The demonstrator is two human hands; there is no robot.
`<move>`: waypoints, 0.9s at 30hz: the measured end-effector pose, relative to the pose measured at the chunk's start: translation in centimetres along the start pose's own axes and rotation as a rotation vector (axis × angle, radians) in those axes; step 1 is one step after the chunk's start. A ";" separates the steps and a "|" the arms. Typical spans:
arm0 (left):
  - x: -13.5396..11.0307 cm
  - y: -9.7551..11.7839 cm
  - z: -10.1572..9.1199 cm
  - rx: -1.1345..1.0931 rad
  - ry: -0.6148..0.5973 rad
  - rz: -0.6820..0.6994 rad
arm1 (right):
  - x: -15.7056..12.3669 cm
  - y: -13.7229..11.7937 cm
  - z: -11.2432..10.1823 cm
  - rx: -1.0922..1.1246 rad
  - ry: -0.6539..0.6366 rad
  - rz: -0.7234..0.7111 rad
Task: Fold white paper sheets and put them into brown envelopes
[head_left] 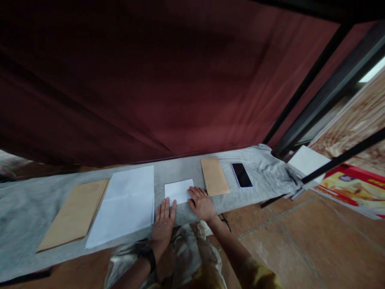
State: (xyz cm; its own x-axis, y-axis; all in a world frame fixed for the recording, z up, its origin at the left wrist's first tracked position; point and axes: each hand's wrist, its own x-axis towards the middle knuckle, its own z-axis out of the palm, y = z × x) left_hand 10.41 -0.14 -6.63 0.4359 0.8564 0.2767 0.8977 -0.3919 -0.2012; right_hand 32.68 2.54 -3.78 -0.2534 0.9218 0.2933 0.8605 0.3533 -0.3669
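A small folded white paper (178, 190) lies flat on the grey cloth in front of me. My left hand (164, 220) rests palm down at its lower left corner, fingers stretched out. On the paper's right edge lies my right hand (202, 202), flat with the fingers extended. Just right of that hand is a brown envelope (214, 176). To the left of my left hand is a stack of larger white sheets (124, 204), with a crease across the top one. Neither hand grips anything.
Further left lie several brown envelopes (73, 212). A phone (242, 176) with a dark screen lies on the right part of the grey cloth (264, 176). A dark red curtain (180, 88) hangs behind. Black metal bars (306, 84) and a red and yellow box (355, 188) stand at right.
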 end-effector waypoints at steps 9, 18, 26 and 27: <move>0.0 -0.1 -0.1 -0.068 0.055 0.031 | 0.2 0.0 -0.1 0.012 -0.023 0.022; -0.2 -0.2 0.0 -0.150 0.111 0.020 | 0.2 0.4 0.1 0.001 -0.075 0.001; 0.2 0.3 0.4 -0.178 0.053 -0.015 | 0.7 1.2 0.2 -0.056 -0.285 0.023; 0.2 0.3 0.3 -0.182 0.047 -0.015 | 0.8 1.0 0.1 -0.070 -0.317 0.042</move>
State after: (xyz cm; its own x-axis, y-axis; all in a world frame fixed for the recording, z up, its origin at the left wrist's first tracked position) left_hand 10.77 0.03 -6.93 0.4209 0.8478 0.3227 0.8991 -0.4371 -0.0245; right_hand 33.35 3.61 -4.00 -0.3327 0.9429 -0.0138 0.8987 0.3126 -0.3076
